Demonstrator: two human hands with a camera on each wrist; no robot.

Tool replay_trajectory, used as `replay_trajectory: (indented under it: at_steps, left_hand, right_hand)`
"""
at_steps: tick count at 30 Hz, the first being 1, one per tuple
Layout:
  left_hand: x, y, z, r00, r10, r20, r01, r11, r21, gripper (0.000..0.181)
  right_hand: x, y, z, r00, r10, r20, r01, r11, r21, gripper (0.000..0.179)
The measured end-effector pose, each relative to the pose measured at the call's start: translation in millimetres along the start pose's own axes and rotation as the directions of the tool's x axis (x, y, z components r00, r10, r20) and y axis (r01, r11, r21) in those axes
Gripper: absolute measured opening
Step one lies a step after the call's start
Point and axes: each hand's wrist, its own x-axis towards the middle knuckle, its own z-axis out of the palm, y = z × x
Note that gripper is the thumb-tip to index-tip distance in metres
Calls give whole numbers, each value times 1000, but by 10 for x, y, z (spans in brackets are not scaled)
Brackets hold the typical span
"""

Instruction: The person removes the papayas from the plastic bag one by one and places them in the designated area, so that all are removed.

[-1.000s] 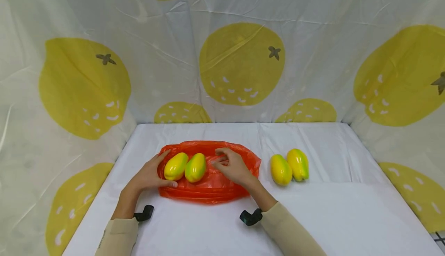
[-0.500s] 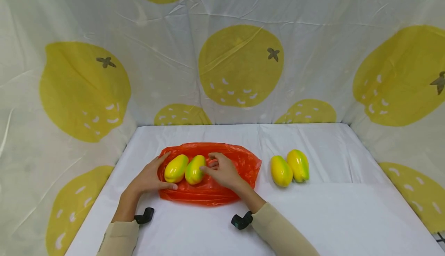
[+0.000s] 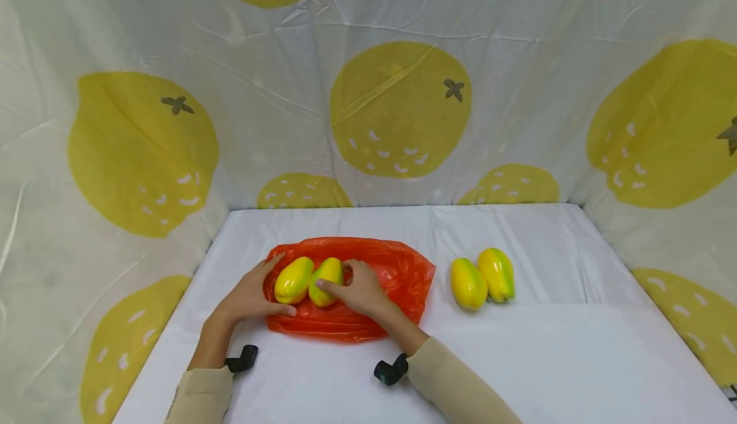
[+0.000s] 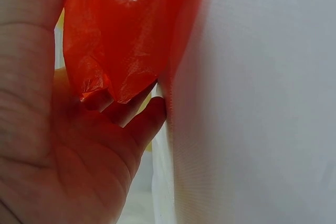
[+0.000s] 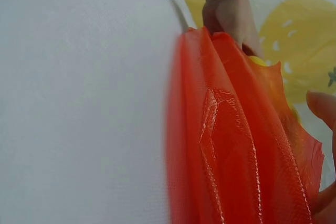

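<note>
A red plastic bag (image 3: 397, 270) lies spread on the white-covered table, its mouth facing up. Two shiny yellow-green papayas sit side by side in it, the left papaya (image 3: 292, 281) and the right papaya (image 3: 328, 274). My left hand (image 3: 246, 295) holds the bag's left end, thumb at the near rim and fingers at the far rim; in the left wrist view the red film (image 4: 126, 35) hides part of those fingers. My right hand (image 3: 359, 291) grips the right papaya, its thumb lying over the near side and its fingers round the far right side.
Two more papayas, one nearer (image 3: 467, 283) and one farther (image 3: 496, 274), lie together to the right of the bag. A lemon-print cloth (image 3: 397, 187) hangs behind the table and at both sides. Each wrist carries a black camera.
My right hand has moved left across the bag and now grips the right papaya. The left hand keeps its place at the bag's left end.
</note>
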Motion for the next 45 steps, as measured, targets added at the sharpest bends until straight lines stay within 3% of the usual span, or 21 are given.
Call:
replay_trajectory:
  at_steps: [7,21,35,45]
  left_hand:
    - [7,9,13,1000,12,1,-12,1000,-5,129]
    - [34,26,38,1000,22,4,-22,1000,11,129]
    - [15,9,11,1000,-2,6,2,1000,3,131]
    - [-9,-3,-7,1000,-7,15,7,1000,4,131]
  right_hand:
    - [16,30,58,1000,1,20,-1,1000,-9,97]
    - [26,70,30,999,4,47,-7,999,47,88]
    - [-63,112,-157,1000,9,29,-11,997,70,92]
    - [-144,134,-320,999,-36,10,34,990,134,87]
